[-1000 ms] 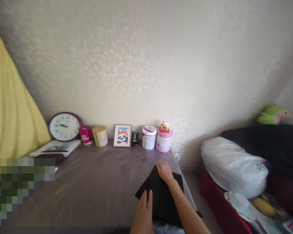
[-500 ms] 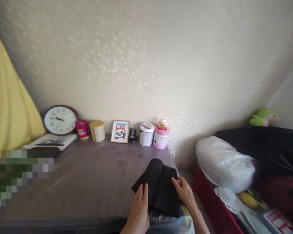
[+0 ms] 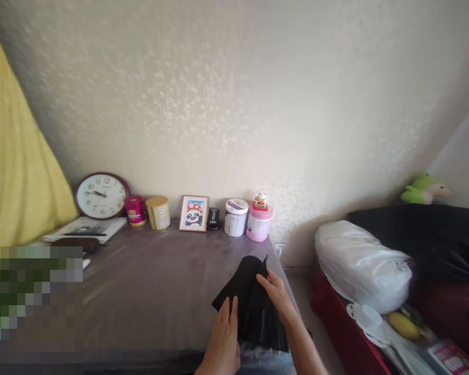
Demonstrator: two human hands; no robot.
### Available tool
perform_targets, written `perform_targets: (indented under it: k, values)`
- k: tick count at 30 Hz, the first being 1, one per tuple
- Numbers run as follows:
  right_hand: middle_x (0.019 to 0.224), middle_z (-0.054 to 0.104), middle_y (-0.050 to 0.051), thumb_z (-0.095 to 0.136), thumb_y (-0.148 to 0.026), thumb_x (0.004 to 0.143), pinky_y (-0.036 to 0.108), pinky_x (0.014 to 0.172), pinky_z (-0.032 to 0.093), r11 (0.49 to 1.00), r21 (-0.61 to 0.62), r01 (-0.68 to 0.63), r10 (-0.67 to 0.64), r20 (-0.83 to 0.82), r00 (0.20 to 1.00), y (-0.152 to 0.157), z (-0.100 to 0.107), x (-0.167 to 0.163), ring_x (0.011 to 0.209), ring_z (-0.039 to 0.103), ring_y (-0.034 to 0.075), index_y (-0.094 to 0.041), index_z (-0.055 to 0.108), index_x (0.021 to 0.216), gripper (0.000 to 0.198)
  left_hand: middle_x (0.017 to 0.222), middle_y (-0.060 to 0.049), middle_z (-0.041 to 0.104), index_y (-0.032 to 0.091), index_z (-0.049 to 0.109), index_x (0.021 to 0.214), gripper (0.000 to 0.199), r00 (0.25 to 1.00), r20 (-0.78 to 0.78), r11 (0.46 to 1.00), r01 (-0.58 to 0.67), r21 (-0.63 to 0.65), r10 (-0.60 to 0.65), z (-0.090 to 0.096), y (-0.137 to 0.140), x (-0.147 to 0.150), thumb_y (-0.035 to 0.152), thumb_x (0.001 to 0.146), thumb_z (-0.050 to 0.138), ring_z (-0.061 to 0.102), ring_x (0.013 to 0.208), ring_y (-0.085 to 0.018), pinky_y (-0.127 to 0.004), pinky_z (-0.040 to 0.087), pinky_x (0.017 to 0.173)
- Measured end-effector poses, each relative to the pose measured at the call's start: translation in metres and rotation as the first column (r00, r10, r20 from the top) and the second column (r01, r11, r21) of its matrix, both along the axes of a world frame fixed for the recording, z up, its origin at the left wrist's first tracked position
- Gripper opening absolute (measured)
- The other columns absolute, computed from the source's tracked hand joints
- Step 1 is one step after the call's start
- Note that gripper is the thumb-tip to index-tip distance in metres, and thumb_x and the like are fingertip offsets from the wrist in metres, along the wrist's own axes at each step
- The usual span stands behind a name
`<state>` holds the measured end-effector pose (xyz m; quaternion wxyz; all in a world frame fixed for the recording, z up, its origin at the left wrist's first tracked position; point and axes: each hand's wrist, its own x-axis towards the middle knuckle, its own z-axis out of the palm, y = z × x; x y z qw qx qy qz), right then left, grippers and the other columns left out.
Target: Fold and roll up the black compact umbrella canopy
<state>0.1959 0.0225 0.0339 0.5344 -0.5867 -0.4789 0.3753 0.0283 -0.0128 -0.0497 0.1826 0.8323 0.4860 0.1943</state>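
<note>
A black folded sheet, perhaps cloth or soft leather, lies on the table near its right front corner. My left hand rests on the sheet's near left part, its fingers stretched out and flat. My right hand pinches the sheet's right flap, which is lifted and bent up toward the middle fold. What lies inside the fold cannot be seen.
Along the wall stand a clock, a pink can, a yellow-lidded jar, a framed panda picture and two tubs. To the right, a white plastic bag sits above a red box.
My right hand has moved left and up with the sheet's right flap, folding it inward. My left hand stays in place. The view has shifted slightly.
</note>
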Motion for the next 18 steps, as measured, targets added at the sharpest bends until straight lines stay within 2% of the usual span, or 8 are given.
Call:
perform_targets:
  k: [4,7,11,18]
  values:
    - [0.071,0.066,0.003,0.063,-0.049,0.066,0.03,0.059,0.051,0.998,-0.021,-0.053,0.049,-0.156,0.987,0.017,-0.001,-0.023,0.066,0.063,0.019,-0.016,0.061,0.085,0.038,0.147,-0.021,0.016,0.004,0.011,0.14,0.092,0.999,0.032,0.997,-0.013,0.073,0.01,-0.018,0.005,0.002,0.003,0.054,0.045,0.019,0.135,-0.029,-0.044,0.025,0.11]
    - [0.068,0.065,0.002,0.064,-0.045,0.065,0.028,0.056,0.05,0.999,-0.016,-0.031,0.028,-0.138,0.99,0.028,-0.014,-0.029,0.063,0.061,0.018,-0.015,0.059,0.084,0.036,0.145,-0.025,0.02,-0.002,0.025,0.135,0.085,1.0,-0.014,0.997,0.013,0.077,-0.012,-0.023,0.007,0.002,0.006,0.054,0.05,0.019,0.135,-0.032,-0.044,0.025,0.11]
    - [0.071,0.065,0.003,0.06,-0.042,0.067,0.03,0.061,0.05,0.999,-0.031,-0.028,0.028,-0.02,0.999,0.039,-0.029,-0.03,0.069,0.062,0.019,-0.014,0.059,0.089,0.035,0.141,-0.027,0.028,-0.006,0.042,0.123,0.07,0.998,-0.056,0.998,0.014,0.067,-0.011,-0.018,0.007,0.0,0.007,0.055,0.05,0.025,0.133,-0.033,-0.043,0.027,0.11]
    - [0.09,0.068,0.008,0.057,-0.034,0.073,0.031,0.074,0.048,0.992,-0.114,0.053,-0.011,0.339,0.941,0.048,-0.032,-0.032,0.092,0.063,0.023,-0.014,0.058,0.105,0.038,0.142,-0.02,0.031,0.001,0.038,0.128,0.069,0.999,-0.029,0.997,-0.026,0.078,0.029,-0.004,0.004,-0.002,0.008,0.059,0.045,0.028,0.133,-0.027,-0.039,0.028,0.109]
